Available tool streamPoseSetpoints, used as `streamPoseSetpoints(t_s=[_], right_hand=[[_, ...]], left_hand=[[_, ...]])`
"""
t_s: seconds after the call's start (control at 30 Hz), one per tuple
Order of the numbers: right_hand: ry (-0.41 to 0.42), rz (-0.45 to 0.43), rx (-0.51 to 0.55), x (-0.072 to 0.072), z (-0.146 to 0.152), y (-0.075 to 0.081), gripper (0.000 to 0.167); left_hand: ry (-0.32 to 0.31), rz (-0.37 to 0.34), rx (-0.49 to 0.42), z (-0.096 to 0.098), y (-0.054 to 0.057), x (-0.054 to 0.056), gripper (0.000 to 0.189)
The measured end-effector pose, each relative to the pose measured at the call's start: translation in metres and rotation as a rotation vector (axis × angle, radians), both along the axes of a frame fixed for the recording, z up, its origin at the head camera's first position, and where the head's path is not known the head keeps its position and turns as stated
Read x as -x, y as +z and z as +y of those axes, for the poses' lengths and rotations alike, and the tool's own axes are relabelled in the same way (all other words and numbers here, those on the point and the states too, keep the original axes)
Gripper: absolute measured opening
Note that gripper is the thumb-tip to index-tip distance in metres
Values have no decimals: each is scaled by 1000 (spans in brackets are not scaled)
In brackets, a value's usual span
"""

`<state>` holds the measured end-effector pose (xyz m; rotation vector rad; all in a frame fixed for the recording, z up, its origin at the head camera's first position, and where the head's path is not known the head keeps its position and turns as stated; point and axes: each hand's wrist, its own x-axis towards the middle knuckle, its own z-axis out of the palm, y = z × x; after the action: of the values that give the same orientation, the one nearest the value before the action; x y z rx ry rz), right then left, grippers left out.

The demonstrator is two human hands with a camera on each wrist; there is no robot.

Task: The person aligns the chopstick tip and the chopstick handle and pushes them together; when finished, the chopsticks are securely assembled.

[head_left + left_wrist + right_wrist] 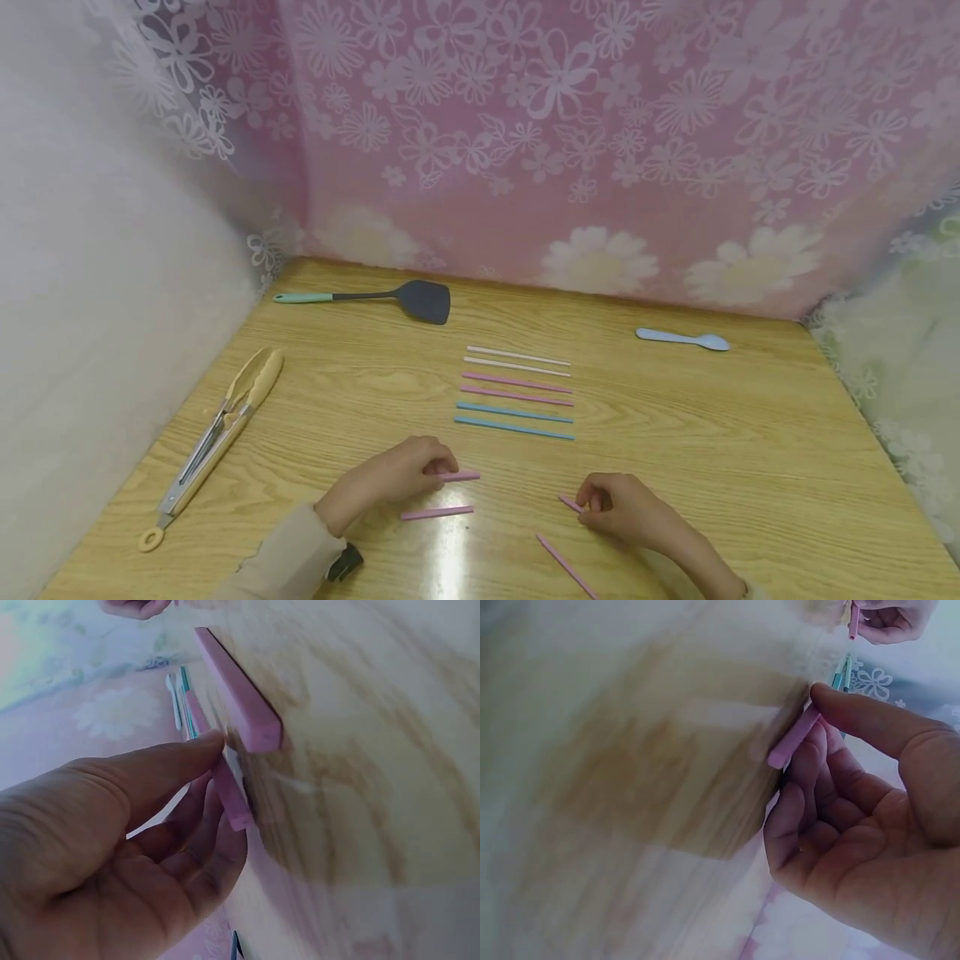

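Note:
My left hand [393, 475] pinches a short pink chopstick piece [463, 476] between thumb and fingers, close over the table. In the left wrist view, this piece's squared end [234, 806] shows below the thumb. A second pink piece [437, 512] lies just nearer to me, beside that hand. To the right, my right hand [630, 512] pinches another pink chopstick piece [569, 502], its end pointing left; the fingers hide much of it. The right wrist view shows a blunt end [786, 748] under the thumb tip. One more slim pink piece [564, 564] lies slanted at the front edge of view.
Beyond my hands lie parallel pairs of blue chopsticks [514, 427], pink chopsticks [517, 396] and white chopsticks [517, 367]. Farther back are a dark spatula [425, 301] and a pale blue spoon [711, 342]. Yellow-tipped tongs [217, 446] rest at the left. Cloth curtains [480, 150] border the wooden table.

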<state>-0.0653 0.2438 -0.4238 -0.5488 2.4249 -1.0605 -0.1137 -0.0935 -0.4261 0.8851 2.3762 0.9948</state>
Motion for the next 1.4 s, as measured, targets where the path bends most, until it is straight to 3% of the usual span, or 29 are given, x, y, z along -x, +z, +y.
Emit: streamPoseSetpoints(t_s=[0.23,0.53,0.73,1.07,1.4], right_hand=[[-8,117,44,3,-6,5,6],[-51,264,107,7,-28,21,8],[-29,391,190,10,-41,23,10],[-30,384,203,12,-48,28,7],[-59,362,183,15,-48,32,9]], left_hand=[[-18,111,-20,3,1,1,19],[4,70,-148,17,11,-1,20],[-20,93,-205,24,12,-3,18],[-23,148,-241,25,12,-3,19],[-4,149,-265,26,13,-1,19]])
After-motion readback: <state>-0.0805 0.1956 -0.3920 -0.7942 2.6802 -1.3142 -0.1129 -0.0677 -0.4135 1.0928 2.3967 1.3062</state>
